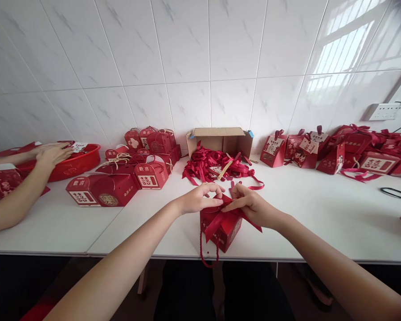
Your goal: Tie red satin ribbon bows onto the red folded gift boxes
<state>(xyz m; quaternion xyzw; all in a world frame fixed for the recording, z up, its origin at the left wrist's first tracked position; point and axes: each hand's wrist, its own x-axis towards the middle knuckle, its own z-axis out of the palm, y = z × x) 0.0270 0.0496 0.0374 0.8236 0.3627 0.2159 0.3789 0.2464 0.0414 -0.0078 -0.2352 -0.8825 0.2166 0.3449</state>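
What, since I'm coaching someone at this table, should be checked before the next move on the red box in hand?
1. Red box set on the table: ok, though near the front edge.
2. Right hand on the red ribbon: ok.
3. Firm hold by the left hand: cannot tell; it is at the box's top, but its grip is unclear.
4. Ribbon crossing tight: cannot tell, partly covered.
5. Cord handle wholly on the table: not ok, its loop hangs over the edge.
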